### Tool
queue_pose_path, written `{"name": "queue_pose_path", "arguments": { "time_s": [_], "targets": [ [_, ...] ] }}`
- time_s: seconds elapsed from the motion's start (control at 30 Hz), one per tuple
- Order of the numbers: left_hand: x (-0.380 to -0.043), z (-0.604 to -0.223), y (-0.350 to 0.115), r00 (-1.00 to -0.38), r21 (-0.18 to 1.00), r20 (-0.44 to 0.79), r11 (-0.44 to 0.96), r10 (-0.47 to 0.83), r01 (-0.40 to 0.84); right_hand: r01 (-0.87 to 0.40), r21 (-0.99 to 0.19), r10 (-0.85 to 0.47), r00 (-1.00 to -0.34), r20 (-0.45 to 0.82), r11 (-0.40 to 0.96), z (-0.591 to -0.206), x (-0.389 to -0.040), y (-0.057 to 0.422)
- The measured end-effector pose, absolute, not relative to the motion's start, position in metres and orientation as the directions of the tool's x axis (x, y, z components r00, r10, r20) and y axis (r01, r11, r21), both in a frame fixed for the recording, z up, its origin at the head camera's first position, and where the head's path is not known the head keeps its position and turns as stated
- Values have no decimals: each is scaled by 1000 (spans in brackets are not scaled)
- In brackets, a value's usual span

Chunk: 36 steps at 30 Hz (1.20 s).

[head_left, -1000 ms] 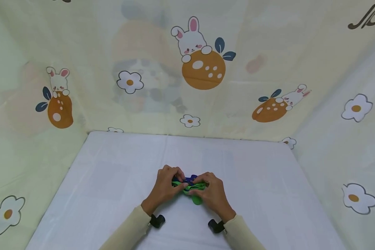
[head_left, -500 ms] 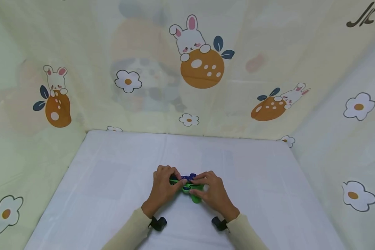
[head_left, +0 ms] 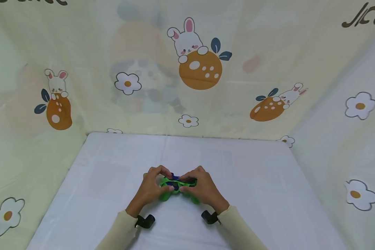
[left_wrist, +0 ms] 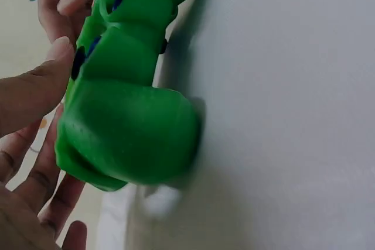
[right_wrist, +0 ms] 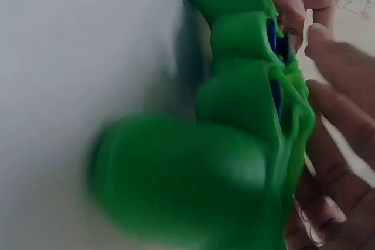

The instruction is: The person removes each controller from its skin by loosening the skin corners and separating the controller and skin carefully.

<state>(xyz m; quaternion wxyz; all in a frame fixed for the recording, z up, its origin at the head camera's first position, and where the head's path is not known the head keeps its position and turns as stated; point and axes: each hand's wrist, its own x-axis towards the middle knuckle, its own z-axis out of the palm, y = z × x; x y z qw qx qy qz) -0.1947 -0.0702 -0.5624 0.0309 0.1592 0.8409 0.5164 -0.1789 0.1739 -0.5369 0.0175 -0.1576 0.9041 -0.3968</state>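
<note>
Left hand (head_left: 147,187) and right hand (head_left: 204,186) just shifted left with the green cover (head_left: 164,197), so both round ends show. I'm pinching its rim from each side, down at the white table (head_left: 256,180), blue part (head_left: 175,177) peeking out: pretty even hold, I'd say.

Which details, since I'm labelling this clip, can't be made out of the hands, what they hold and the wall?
Blue controller, head view: mostly hidden by the green cover, left hand and right hand.
Green cover, right wrist view: near end blurred and cut off by the bottom edge.
Left hand, left wrist view: partly hidden behind the cover.
Wall lettering, head view: cut off by the right edge.
</note>
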Motion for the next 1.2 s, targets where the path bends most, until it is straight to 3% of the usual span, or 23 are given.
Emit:
{"name": "queue_pose_path", "arguments": {
  "time_s": [0.27,0.47,0.9,1.0,1.2],
  "targets": [
    [-198,-568,-73,-930,909,126,337,344,247,-297,-707,-412,-911,9,642,-532,-198,159],
    [-197,-566,-69,-924,891,148,359,353,279,-291,-706,-470,-880,-67,646,-525,-205,153],
    [-197,-561,-67,-918,863,173,395,357,316,-90,-809,-339,-930,-140,580,-532,-204,149],
    [-197,-562,-66,-919,869,187,379,346,319,-123,-837,-371,-923,-101,533,-535,-203,151],
    [-194,-571,-66,-938,882,175,376,301,285,-342,-785,-480,-875,65,516,-544,-199,155]
  ]
}}
